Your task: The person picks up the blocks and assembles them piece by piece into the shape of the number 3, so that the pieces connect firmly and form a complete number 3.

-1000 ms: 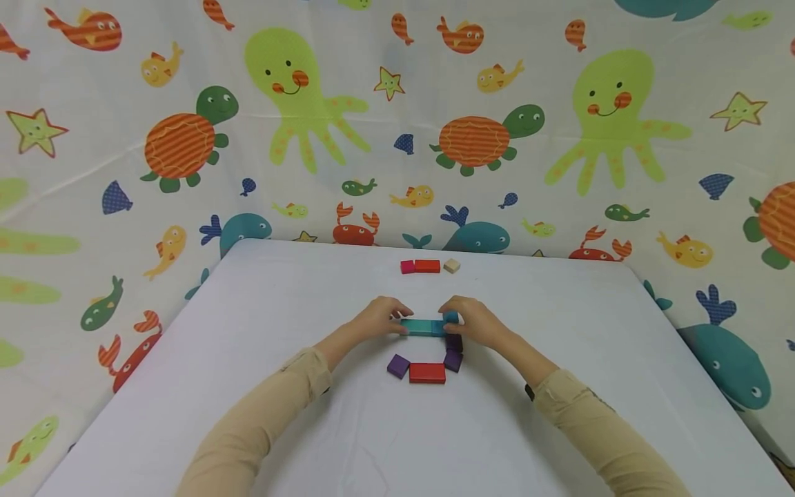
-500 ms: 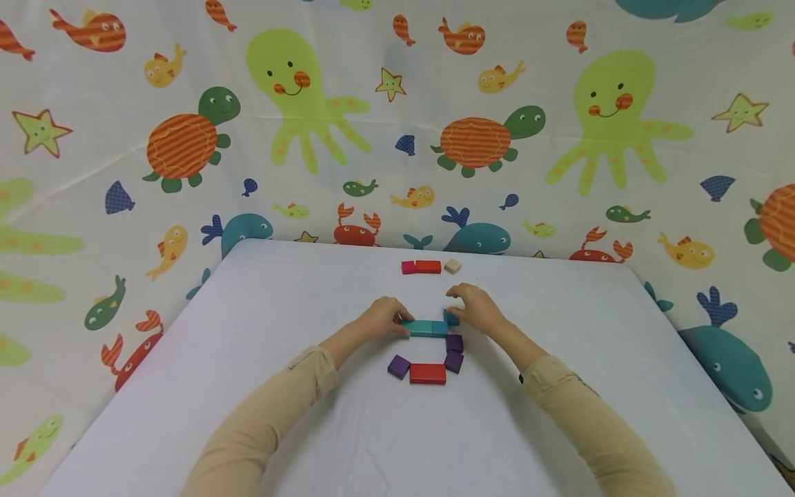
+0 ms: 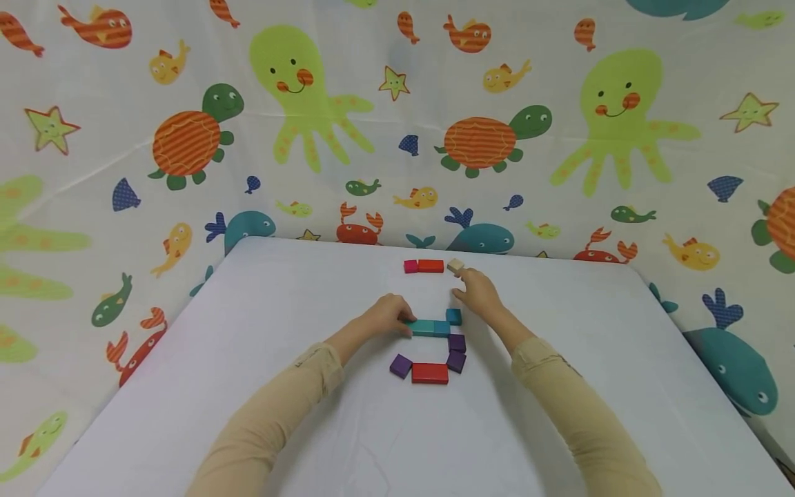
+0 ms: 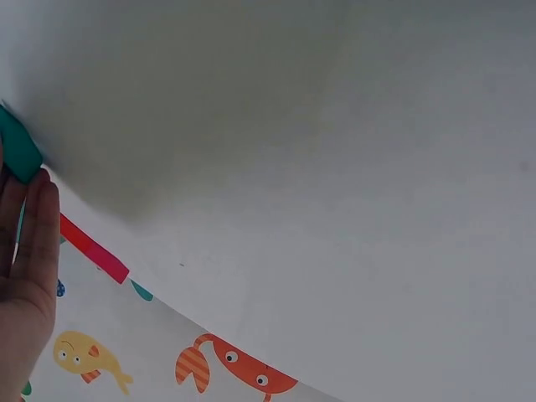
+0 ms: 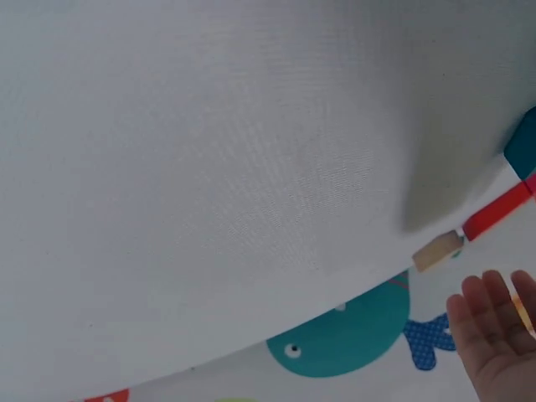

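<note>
The left hand (image 3: 386,315) pinches the left end of a teal block (image 3: 424,328), which touches a blue block (image 3: 442,328) on its right. In the left wrist view, its fingers (image 4: 38,226) lie against the teal block (image 4: 18,149). A second blue block (image 3: 454,317) sits at the upper right corner of that row. The right hand (image 3: 479,293) is over the table just below a beige block (image 3: 455,266), fingers extended and holding nothing. The right wrist view shows this hand (image 5: 498,335) with fingers apart from the beige block (image 5: 438,251).
At the back lie a pink block (image 3: 410,266) and a red-orange block (image 3: 430,266). Nearer are two purple blocks (image 3: 456,343) on the right, a wide red block (image 3: 430,373) and another purple block (image 3: 401,366). Behind the white table (image 3: 310,276) hangs a patterned cloth.
The right hand has let go of the upper blue block and moved away to the back, up to the beige block. The left hand stays at the teal block.
</note>
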`<state>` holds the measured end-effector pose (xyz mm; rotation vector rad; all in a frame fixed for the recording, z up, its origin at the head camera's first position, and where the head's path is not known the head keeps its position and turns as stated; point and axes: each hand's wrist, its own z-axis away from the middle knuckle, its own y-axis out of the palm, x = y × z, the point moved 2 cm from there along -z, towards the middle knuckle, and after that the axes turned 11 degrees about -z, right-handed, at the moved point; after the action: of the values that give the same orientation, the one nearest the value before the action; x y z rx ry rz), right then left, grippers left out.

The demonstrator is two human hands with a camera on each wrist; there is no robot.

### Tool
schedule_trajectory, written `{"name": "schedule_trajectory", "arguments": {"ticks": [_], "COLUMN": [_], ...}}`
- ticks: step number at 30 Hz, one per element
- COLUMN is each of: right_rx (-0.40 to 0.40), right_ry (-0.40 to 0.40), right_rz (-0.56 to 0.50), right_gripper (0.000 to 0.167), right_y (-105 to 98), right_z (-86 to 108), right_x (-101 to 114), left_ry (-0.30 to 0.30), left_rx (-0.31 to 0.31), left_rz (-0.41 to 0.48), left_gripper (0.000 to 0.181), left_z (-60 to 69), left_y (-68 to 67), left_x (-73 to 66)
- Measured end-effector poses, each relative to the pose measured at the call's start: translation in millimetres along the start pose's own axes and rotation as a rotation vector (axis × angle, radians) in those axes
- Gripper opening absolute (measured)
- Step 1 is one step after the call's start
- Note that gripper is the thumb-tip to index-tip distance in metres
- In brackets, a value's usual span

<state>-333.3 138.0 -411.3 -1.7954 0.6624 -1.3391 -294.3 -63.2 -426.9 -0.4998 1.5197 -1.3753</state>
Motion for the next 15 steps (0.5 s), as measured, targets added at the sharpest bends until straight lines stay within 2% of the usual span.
{"name": "schedule_trajectory", "arguments": {"ticks": [5,15], "right_rx": [-0.011,-0.029], "right_ry": [0.054,0.138], "right_rz": [-0.013,-0.03], "right_gripper": [0.037,0.041], "right_y": [2,6], "right_z": [-6.9,-23.2], "right_x": [-5,-14], "left_ry": [0.017,0.0], "left_rx": [-0.012,-0.005], "left_rz": [-0.016,-0.006], "left_gripper": [0.028,0.029], "left_z": [-0.4,-0.7], "left_y": [-0.9,-2.0], "left_x": [-1.1,1.1]}}
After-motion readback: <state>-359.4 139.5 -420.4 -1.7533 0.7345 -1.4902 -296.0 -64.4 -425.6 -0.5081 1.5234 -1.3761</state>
